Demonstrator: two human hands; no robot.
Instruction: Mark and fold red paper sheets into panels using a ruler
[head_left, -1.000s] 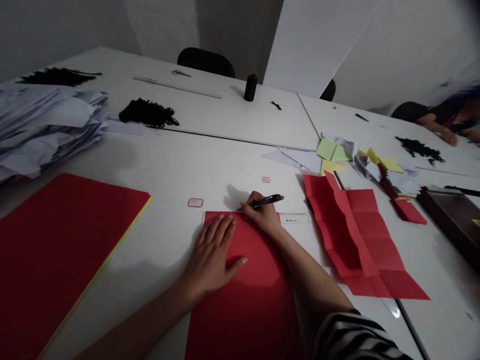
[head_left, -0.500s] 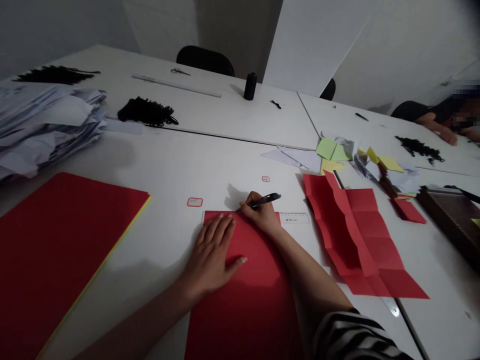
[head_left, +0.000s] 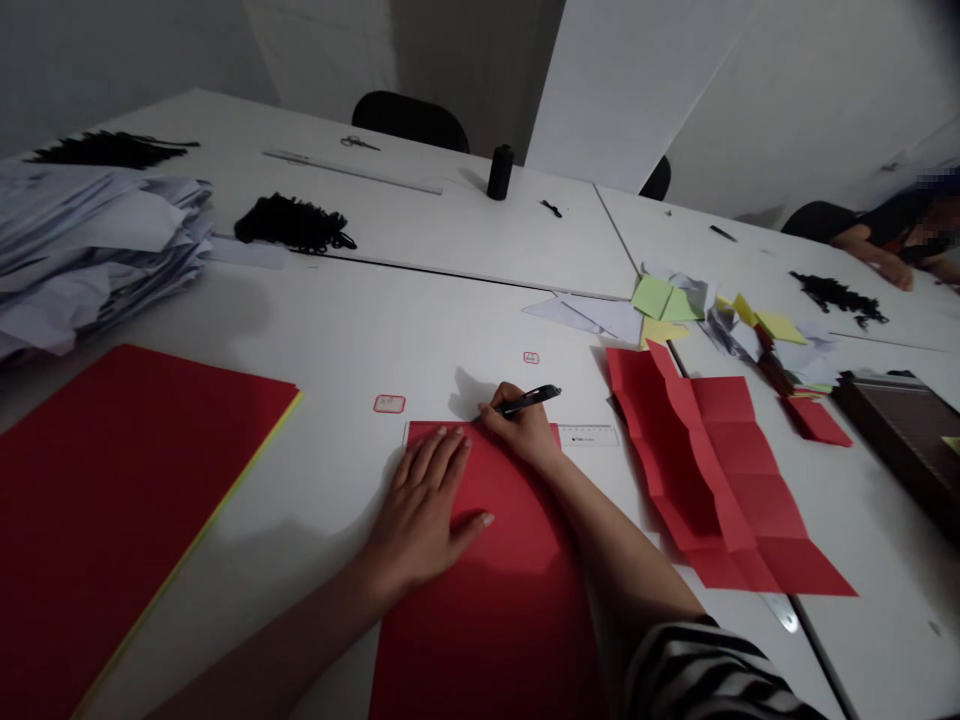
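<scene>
**Pen at the far edge, marks not yet visible**

We have the red sheet (head_left: 510, 620) flat on the bench (head_left: 315, 330) right in front of us, its near end running out of view. Our left hand (head_left: 427, 510) lies palm down on it, thumb spread well away from the fingers, holding nothing and seemingly keeping the paper steady. Our right hand (head_left: 525, 430) pinches the black pen (head_left: 532, 402), point at the far edge of the sheet. The ruler (head_left: 589, 436) appears to lie under that edge, poking out at both sides.

As for progress, we judge that the sheet is lined up with the ruler and that measuring or marking is under way. We see no mark on the red, though our fingers cover part of the edge, so we cannot tell how many marks are made. This sheet looks uncreased as far as it shows. To our right, a creased sheet (head_left: 754, 480) is already folded into panels and partly opened out. To our left, a stack (head_left: 135, 480) of red, with yellow showing along its side, lies flat and looks unworked; whether it belongs to what is left, we cannot say.

Two small labels (head_left: 389, 404) (head_left: 531, 357) rest on the bench just beyond the sheet.
</scene>
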